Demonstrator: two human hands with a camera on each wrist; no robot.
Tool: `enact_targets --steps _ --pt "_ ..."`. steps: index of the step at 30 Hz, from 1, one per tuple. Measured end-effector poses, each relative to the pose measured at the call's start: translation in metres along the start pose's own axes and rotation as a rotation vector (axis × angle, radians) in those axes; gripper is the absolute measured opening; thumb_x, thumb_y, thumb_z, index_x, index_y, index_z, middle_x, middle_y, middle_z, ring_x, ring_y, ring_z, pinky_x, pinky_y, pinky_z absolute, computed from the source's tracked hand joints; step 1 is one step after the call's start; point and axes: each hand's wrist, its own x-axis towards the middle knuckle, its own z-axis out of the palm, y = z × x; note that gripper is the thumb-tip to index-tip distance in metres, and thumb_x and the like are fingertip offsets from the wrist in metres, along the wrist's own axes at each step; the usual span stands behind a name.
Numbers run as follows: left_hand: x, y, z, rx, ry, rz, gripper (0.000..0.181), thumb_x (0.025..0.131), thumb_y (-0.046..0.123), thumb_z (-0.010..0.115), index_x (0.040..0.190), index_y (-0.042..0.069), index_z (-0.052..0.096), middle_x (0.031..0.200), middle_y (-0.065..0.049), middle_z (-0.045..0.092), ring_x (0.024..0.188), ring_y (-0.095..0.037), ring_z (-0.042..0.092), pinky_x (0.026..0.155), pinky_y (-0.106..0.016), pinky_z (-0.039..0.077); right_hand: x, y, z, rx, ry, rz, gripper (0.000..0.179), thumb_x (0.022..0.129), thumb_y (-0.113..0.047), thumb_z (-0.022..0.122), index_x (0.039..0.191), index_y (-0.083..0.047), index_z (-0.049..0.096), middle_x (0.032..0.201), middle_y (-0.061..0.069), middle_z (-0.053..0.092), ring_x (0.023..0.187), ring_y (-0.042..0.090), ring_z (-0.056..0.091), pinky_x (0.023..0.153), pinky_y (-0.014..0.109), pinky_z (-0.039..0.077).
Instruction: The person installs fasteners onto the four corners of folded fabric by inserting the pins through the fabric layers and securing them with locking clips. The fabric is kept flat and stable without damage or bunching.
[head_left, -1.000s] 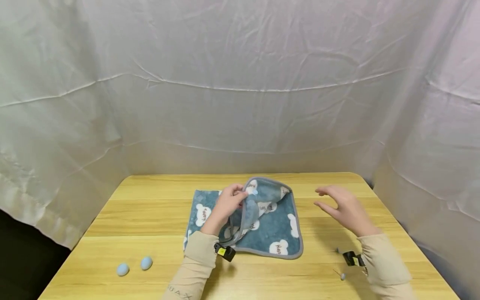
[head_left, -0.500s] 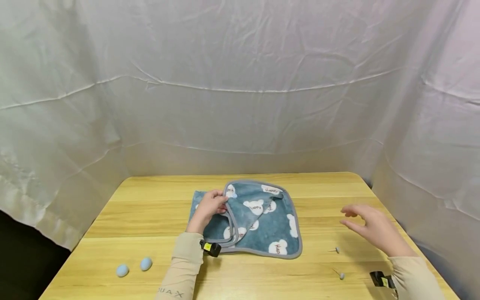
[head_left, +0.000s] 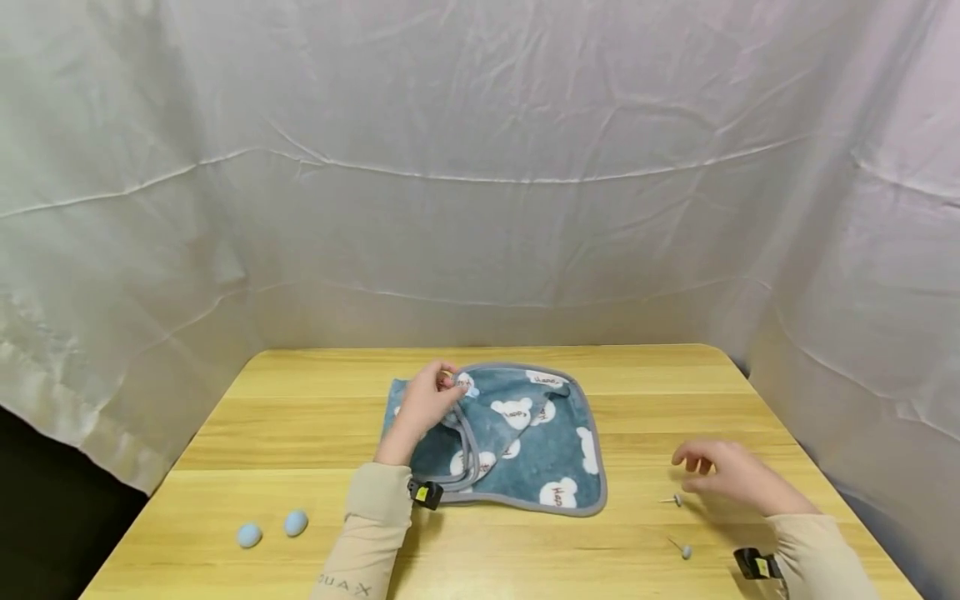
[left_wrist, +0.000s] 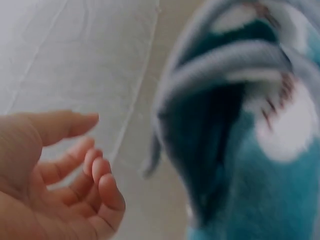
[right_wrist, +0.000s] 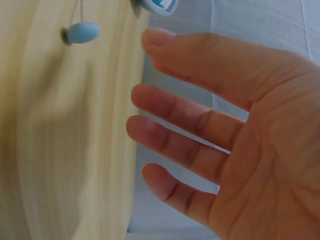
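Note:
A teal fleece cloth with white bear shapes and grey edging lies folded on the table, its layers overlapping at the left. My left hand hovers at its upper left edge in the head view. In the left wrist view, the loosely bent fingers are apart from the cloth and hold nothing. My right hand is over the table's right side, fingers relaxed, with nothing in it. Just below it lies a blue-headed pin; another blue-headed pin lies nearer the front.
Two light blue rounded pieces, a left one and a right one, sit at the front left of the wooden table. Pale curtains hang behind the table and along both sides.
My left hand drew the cloth's raised flap leftward, laid it flat and let go of it. The right hand moved right, then down toward the pins.

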Motion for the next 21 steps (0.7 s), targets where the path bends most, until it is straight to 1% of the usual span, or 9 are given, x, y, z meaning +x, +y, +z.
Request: enact_targets --steps 2,5,8,10,12,16,19,21 --pt "-0.002 0.009 0.002 0.022 -0.051 0.080 0.023 0.089 0.014 0.071 0.109 0.006 0.064 0.085 -0.005 0.058 0.072 -0.015 0.052 0.063 -0.027 0.044 0.000 0.000 0.002 0.034 -0.039 0.030 0.025 0.076 -0.017 0.079 0.099 -0.015 0.068 0.082 -0.008 0.061 0.073 -0.004 0.050 0.061 0.021 0.044" --pt "-0.007 0.020 0.008 0.050 -0.164 0.190 0.019 0.089 0.015 0.071 0.107 0.009 0.066 0.088 -0.003 0.060 0.076 -0.014 0.054 0.067 -0.026 0.046 0.000 -0.001 0.005 0.058 -0.081 0.078 0.025 0.076 -0.019 0.079 0.098 -0.018 0.067 0.082 -0.008 0.060 0.073 -0.003 0.049 0.062 0.021 0.043" --pt "-0.012 0.030 0.018 0.086 -0.287 0.267 0.018 0.091 0.015 0.069 0.108 0.011 0.067 0.092 -0.001 0.062 0.081 -0.011 0.055 0.071 -0.026 0.048 -0.001 -0.001 0.007 0.068 -0.110 0.086 0.023 0.077 -0.020 0.079 0.097 -0.019 0.068 0.081 -0.008 0.058 0.073 -0.002 0.049 0.062 0.022 0.043" --pt "-0.015 0.035 0.026 0.118 -0.360 0.296 0.018 0.091 0.017 0.068 0.109 0.013 0.067 0.094 0.000 0.062 0.082 -0.009 0.055 0.073 -0.024 0.048 -0.001 0.000 0.008 0.076 -0.125 0.089 0.021 0.077 -0.020 0.080 0.095 -0.020 0.067 0.080 -0.009 0.057 0.072 -0.002 0.048 0.062 0.022 0.042" --pt "-0.018 0.038 0.036 0.155 -0.424 0.312 0.019 0.091 0.018 0.069 0.110 0.015 0.068 0.095 0.001 0.063 0.082 -0.007 0.056 0.073 -0.022 0.048 -0.001 0.001 0.008 0.095 -0.135 0.069 0.020 0.078 -0.019 0.079 0.093 -0.019 0.067 0.078 -0.009 0.056 0.071 -0.002 0.046 0.062 0.022 0.042" --pt "-0.027 0.045 0.055 0.241 -0.551 0.360 0.023 0.090 0.020 0.071 0.112 0.014 0.069 0.101 -0.003 0.068 0.087 -0.007 0.060 0.076 -0.019 0.049 0.000 0.004 0.009 0.135 -0.154 0.031 0.017 0.079 -0.018 0.078 0.093 -0.017 0.067 0.075 -0.010 0.054 0.069 -0.004 0.044 0.060 0.022 0.040" --pt "-0.035 0.047 0.070 0.308 -0.652 0.400 0.025 0.090 0.020 0.071 0.113 0.012 0.070 0.106 -0.004 0.069 0.091 -0.008 0.062 0.079 -0.017 0.049 0.000 0.006 0.011 0.158 -0.174 0.022 0.017 0.080 -0.017 0.077 0.093 -0.016 0.067 0.075 -0.010 0.053 0.068 -0.004 0.044 0.059 0.021 0.040" --pt "-0.040 0.047 0.080 0.360 -0.710 0.419 0.025 0.089 0.021 0.071 0.113 0.013 0.070 0.105 -0.002 0.068 0.092 -0.007 0.062 0.078 -0.015 0.049 0.001 0.008 0.012 0.165 -0.185 0.018 0.016 0.081 -0.015 0.077 0.094 -0.015 0.067 0.074 -0.010 0.053 0.067 -0.004 0.043 0.059 0.022 0.039"
